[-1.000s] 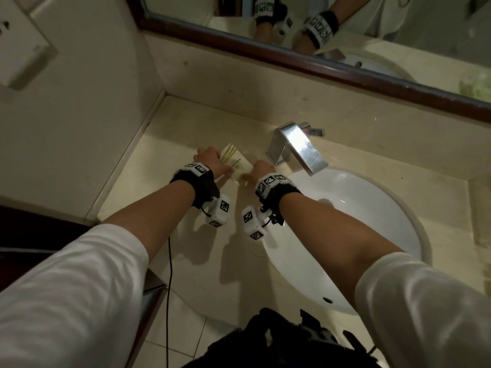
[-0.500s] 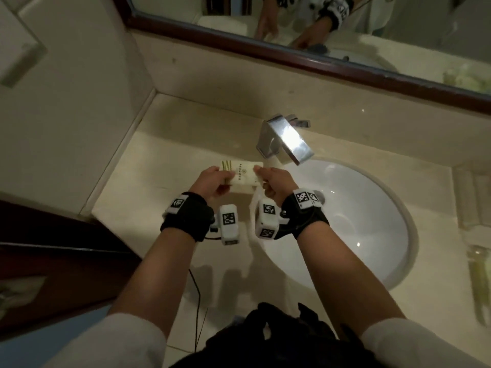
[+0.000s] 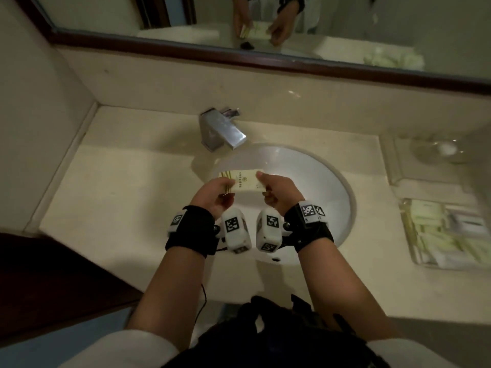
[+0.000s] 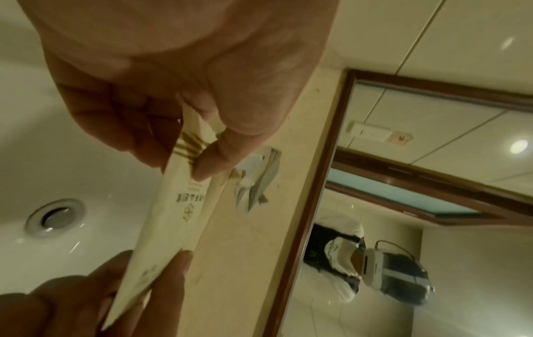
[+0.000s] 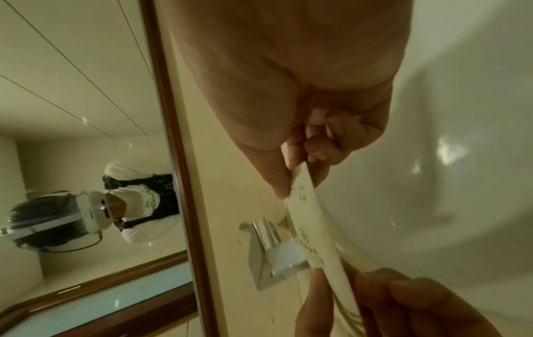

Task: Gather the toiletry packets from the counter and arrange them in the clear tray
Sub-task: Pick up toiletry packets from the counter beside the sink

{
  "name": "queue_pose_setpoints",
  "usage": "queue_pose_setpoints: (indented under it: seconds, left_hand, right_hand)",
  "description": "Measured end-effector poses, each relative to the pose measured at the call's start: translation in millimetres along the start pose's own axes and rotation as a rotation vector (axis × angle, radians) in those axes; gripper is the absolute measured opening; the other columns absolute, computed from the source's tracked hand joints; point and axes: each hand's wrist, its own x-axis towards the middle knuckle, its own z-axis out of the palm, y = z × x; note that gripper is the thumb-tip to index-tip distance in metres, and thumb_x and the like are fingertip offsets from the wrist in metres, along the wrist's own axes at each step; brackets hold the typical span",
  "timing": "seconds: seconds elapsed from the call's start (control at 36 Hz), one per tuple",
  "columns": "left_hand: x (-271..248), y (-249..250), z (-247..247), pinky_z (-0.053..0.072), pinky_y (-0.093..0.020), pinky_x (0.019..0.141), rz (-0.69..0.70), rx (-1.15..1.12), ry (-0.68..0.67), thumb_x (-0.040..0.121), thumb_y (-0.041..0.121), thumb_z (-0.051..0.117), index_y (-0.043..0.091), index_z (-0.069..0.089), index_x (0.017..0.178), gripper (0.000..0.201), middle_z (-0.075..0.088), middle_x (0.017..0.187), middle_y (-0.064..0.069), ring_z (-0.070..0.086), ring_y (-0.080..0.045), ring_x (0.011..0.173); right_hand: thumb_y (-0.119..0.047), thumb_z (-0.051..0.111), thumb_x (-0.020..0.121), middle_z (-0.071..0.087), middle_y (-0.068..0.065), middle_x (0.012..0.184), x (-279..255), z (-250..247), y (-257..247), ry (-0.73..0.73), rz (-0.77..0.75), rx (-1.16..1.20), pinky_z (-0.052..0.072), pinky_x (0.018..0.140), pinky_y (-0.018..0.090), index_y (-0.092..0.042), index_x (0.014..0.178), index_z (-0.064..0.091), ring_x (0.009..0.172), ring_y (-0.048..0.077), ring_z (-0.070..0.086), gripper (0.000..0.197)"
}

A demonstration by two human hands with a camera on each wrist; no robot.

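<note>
- Head view, lower centre: two forearms with black wrist straps carrying white marker blocks, reaching up the frame over the sink (image 3: 329,179).
- Left hand (image 3: 212,196): thumb and fingers pinching the gold-striped end of the packets (image 3: 243,181). The left wrist view confirms it, with the thumb (image 4: 213,159) pressed on the stripes.
- Right hand (image 3: 280,192): thumb on top, fingers beneath, pinching the opposite end; the right wrist view shows the thumb (image 5: 277,180) clamped on the card edge.
- Packets: cream, flat, printed in gold, held roughly level between both hands above the left part of the basin, clear of the counter (image 3: 119,208). More than one layer shows at the striped end; the count cannot be told.
- Faucet (image 3: 221,130): chrome, upper centre, beyond the hands and apart from them.
- Clear tray (image 3: 409,235): right edge of the frame on the counter, well apart from the hands, already holding pale packets.
- Mirror (image 3: 318,27): top of the frame, wood-framed.
- Handling note, as judgement: the step in hand appears to be the carry to the tray. Square the edges first, keep both pinches firm so no layer slips into the basin, travel right and lay the stack flat beside those in the tray.
</note>
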Motion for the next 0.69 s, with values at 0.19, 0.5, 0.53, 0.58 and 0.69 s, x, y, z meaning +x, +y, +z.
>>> queue_pose_setpoints:
  seconds: [0.19, 0.5, 0.53, 0.58, 0.69]
  left_hand:
    - [-14.4, -43.0, 73.1, 0.044, -0.017, 0.043, 0.012, 0.103, -0.107, 0.086, 0.0, 0.055, 0.007, 0.054, 0.085, 0.007, 0.06, 0.083, -0.011, 0.054, -0.016, 0.065]
    - [-36.6, -123.4, 202.5, 0.044, -0.018, 0.046, 0.014, 0.299, -0.19, 0.088, 0.003, 0.057, 0.011, 0.052, 0.097, 0.013, 0.06, 0.088, -0.008, 0.051, -0.013, 0.063]
    - [-37.1, -132.0, 213.7, 0.044, -0.019, 0.048, 0.006, 0.311, -0.197, 0.088, 0.003, 0.057, 0.012, 0.051, 0.098, 0.015, 0.06, 0.089, -0.008, 0.051, -0.013, 0.064]
    - [-39.5, -145.7, 232.3, 0.043, -0.021, 0.054, -0.001, 0.34, -0.224, 0.088, 0.002, 0.057, 0.012, 0.052, 0.094, 0.013, 0.059, 0.09, -0.008, 0.051, -0.014, 0.066]
    - [-40.7, -170.6, 268.7, 0.043, -0.021, 0.056, 0.004, 0.394, -0.257, 0.088, 0.002, 0.057, 0.013, 0.053, 0.089, 0.011, 0.058, 0.091, -0.008, 0.05, -0.014, 0.067]
  right_hand:
    - [-0.021, 0.065, 0.089, 0.044, 0.003, 0.058, -24.0, -87.3, -2.0, 0.101, -0.06, 0.077, 0.028, 0.035, 0.018, -0.006, 0.078, 0.057, 0.043, 0.01, 0.036, 0.02]
    - [-0.02, 0.066, 0.088, 0.043, 0.003, 0.06, -55.3, -241.7, -14.7, 0.253, -0.134, 0.162, 0.026, 0.036, 0.019, -0.009, 0.075, 0.056, 0.047, 0.01, 0.035, 0.02]
    - [-0.021, 0.067, 0.087, 0.044, 0.003, 0.06, -57.3, -256.2, -14.8, 0.271, -0.135, 0.159, 0.026, 0.037, 0.02, -0.008, 0.075, 0.057, 0.047, 0.01, 0.035, 0.02]
    - [-0.02, 0.067, 0.087, 0.045, 0.003, 0.061, -60.1, -280.6, -14.1, 0.306, -0.134, 0.175, 0.027, 0.036, 0.019, -0.007, 0.078, 0.059, 0.047, 0.01, 0.036, 0.018]
    - [-0.018, 0.068, 0.087, 0.045, 0.002, 0.061, -65.4, -326.1, -14.6, 0.335, -0.132, 0.232, 0.028, 0.035, 0.017, -0.01, 0.073, 0.055, 0.046, 0.009, 0.036, 0.02]
